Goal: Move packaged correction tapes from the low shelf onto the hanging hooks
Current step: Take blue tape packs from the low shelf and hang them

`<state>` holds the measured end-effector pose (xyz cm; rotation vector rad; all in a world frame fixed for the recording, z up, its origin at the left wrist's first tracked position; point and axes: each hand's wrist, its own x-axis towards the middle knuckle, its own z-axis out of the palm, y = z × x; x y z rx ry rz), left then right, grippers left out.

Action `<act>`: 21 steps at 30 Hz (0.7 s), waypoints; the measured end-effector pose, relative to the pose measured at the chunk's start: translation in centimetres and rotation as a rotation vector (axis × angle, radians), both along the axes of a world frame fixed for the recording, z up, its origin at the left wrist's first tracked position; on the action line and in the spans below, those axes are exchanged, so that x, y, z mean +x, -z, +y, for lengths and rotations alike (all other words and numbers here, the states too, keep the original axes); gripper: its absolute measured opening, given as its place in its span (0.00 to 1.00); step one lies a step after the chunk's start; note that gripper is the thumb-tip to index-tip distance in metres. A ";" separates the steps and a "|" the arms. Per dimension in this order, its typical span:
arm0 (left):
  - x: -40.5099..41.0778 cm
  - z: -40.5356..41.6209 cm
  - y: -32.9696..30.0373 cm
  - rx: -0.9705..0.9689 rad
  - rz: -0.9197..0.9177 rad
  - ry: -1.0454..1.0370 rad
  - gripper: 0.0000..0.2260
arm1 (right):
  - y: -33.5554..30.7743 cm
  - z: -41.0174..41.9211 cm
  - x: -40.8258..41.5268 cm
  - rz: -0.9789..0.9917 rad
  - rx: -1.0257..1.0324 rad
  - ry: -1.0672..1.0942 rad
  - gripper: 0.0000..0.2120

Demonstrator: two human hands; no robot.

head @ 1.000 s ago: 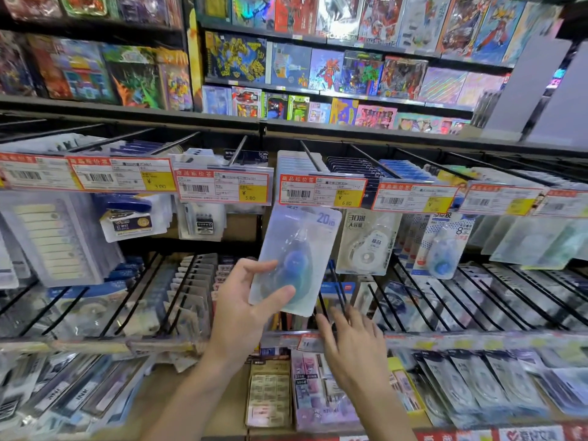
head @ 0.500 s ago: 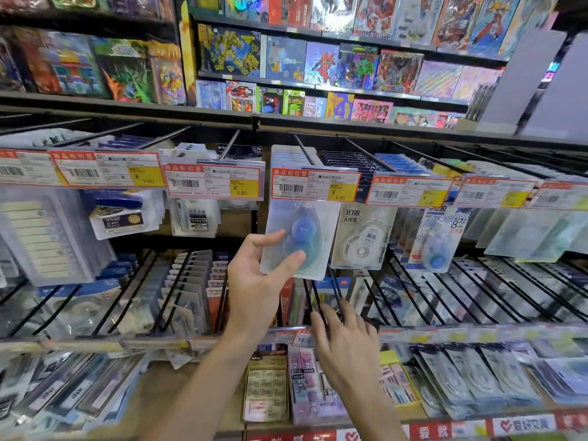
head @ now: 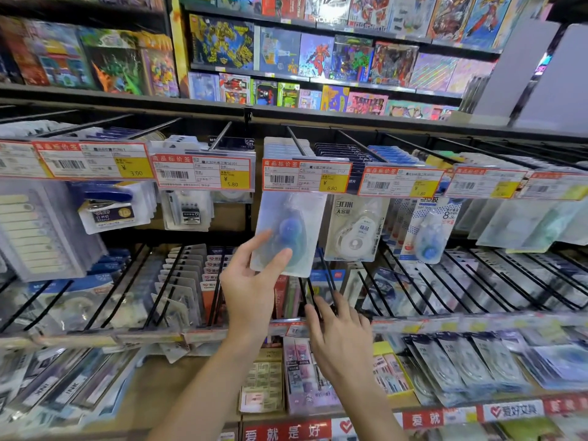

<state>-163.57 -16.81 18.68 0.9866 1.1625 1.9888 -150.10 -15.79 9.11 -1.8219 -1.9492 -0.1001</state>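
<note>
Stationery racks fill a shop aisle as a packaged correction tape [head: 288, 233], pinched at its lower edge by the left hand [head: 251, 281], rises toward its hook [head: 296, 141] behind a price tag [head: 306, 176]; the right hand [head: 342, 338], fingers loosely spread, holds nothing nearby.

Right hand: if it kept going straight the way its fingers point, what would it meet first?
The right hand points up and away, fingertips at the black wire hooks of the middle row. It would probably meet those hooks and the hanging packs between them first; depth is unclear, so it may already touch a wire.
</note>
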 end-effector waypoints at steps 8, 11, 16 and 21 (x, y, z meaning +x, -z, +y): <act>0.7 3.5 0.2 -0.112 -0.148 -0.002 0.15 | 0.0 0.1 -0.2 -0.039 -0.021 0.023 0.25; 0.7 4.7 0.2 -0.112 -0.164 -0.021 0.15 | -0.1 0.2 -0.2 -0.040 -0.024 0.022 0.25; 0.6 6.3 0.6 -0.113 -0.129 -0.060 0.15 | 0.0 0.3 -0.1 -0.068 -0.041 0.019 0.24; 1.1 6.4 0.9 -0.092 -0.032 -0.148 0.14 | -0.5 0.3 0.2 -0.126 -0.063 0.007 0.26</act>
